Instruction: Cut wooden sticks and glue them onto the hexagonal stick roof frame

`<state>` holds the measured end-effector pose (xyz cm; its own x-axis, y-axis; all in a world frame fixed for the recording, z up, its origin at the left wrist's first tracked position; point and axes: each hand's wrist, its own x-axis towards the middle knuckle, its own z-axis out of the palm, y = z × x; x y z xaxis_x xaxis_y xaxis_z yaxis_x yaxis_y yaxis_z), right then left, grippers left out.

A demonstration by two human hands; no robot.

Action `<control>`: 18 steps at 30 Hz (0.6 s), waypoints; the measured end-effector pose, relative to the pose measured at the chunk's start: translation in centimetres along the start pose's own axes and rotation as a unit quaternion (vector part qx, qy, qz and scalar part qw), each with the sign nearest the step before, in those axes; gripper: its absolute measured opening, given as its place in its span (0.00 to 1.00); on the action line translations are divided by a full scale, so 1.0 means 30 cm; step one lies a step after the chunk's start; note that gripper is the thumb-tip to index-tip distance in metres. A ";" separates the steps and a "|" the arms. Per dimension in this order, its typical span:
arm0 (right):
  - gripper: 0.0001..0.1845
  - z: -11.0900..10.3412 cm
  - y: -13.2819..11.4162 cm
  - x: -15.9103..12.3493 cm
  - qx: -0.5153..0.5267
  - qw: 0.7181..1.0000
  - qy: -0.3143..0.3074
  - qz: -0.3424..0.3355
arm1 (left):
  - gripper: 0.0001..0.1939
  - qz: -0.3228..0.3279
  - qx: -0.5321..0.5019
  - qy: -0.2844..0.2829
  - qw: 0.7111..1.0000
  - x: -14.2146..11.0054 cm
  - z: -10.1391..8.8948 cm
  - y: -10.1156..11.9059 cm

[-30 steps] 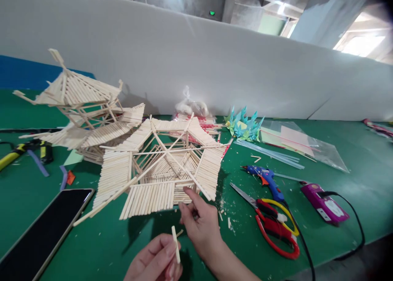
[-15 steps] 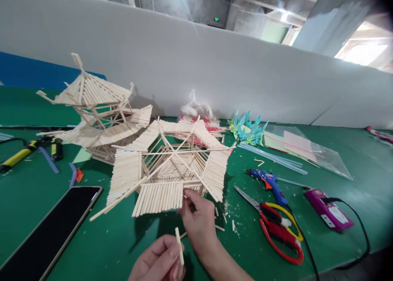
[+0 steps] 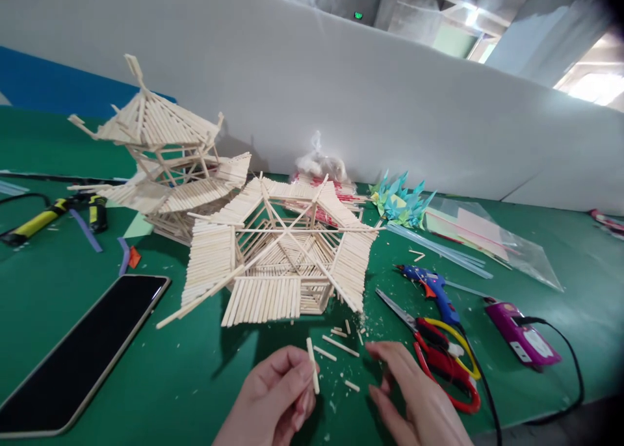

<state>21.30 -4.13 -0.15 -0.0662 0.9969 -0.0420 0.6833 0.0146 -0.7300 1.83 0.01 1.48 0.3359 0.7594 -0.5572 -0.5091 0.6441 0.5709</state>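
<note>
Between thumb and fingers, my left hand (image 3: 275, 397) pinches a short wooden stick (image 3: 312, 367), held nearly upright. My right hand (image 3: 407, 387) is apart from everything, thumb and fingers spread, just above the table beside the scissors (image 3: 439, 352). Ahead of both hands stands a pavilion model (image 3: 266, 301) built of thin wooden sticks. Its front roof panel covers the left part of that side; the right part shows bare framework. Several cut stick pieces (image 3: 340, 346) and crumbs lie on the table between the model and my hands.
Right of the scissors are a blue glue gun (image 3: 431, 287) and a purple power box (image 3: 521, 335) with a cable. A phone (image 3: 82, 355) lies at left. A taller stick pavilion (image 3: 160, 147), bagged sticks (image 3: 324, 179) and teal folded-paper pieces (image 3: 402, 199) stand behind, before a white partition (image 3: 302, 75).
My right hand has left the model's front roof edge and moved right, its fingers now open. My left hand, still pinching the stick, shifted slightly right and up. The camera view has tilted down.
</note>
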 end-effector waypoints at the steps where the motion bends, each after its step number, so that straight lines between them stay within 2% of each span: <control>1: 0.15 0.006 -0.012 0.005 0.043 0.999 0.020 0.005 | 0.11 -0.010 0.005 -0.005 1.000 0.002 0.007 -0.002; 3: 0.09 0.034 -0.048 0.026 0.119 0.992 0.042 0.008 | 0.10 -0.012 0.007 -0.004 1.000 0.003 0.016 -0.004; 6: 0.10 0.089 -0.115 0.069 0.231 0.971 0.056 -0.008 | 0.09 -0.016 -0.008 0.015 1.000 -0.004 0.023 -0.001; 10: 0.07 0.130 -0.183 0.111 0.399 0.914 0.073 0.026 | 0.08 -0.005 -0.030 0.033 0.999 -0.014 0.017 0.011; 13: 0.06 0.140 -0.195 0.128 0.463 0.885 0.032 0.039 | 0.08 -0.001 -0.027 0.006 1.000 -0.010 0.008 0.019; 16: 0.07 0.149 -0.187 0.141 0.498 0.867 -0.010 0.019 | 0.10 -0.003 -0.039 -0.017 0.999 0.002 0.005 0.022; 18: 0.09 0.156 -0.183 0.150 0.520 0.854 -0.016 0.010 | 0.11 -0.010 -0.052 -0.035 0.998 0.011 0.003 0.020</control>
<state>13.84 -0.07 0.49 -0.0930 0.9933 -0.0687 -0.3300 -0.0958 -0.9391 1.70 0.65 1.70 0.4003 0.7532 -0.5220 -0.5794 0.6493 0.4926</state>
